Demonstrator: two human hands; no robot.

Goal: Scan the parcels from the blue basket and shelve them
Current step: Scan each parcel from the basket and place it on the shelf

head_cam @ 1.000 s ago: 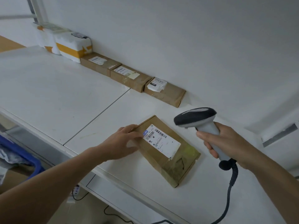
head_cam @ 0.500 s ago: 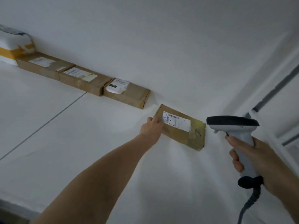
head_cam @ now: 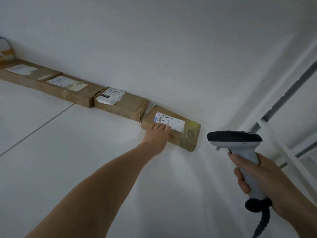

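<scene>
resting my left hand on the near edge of the brown parcel, fingers close together and lying on its top by the white label, i have it on the white shelf against the back wall, just beside the last of three other boxes in the row. my right hand wraps the grey scanner by its handle, well apart from the parcel.
</scene>
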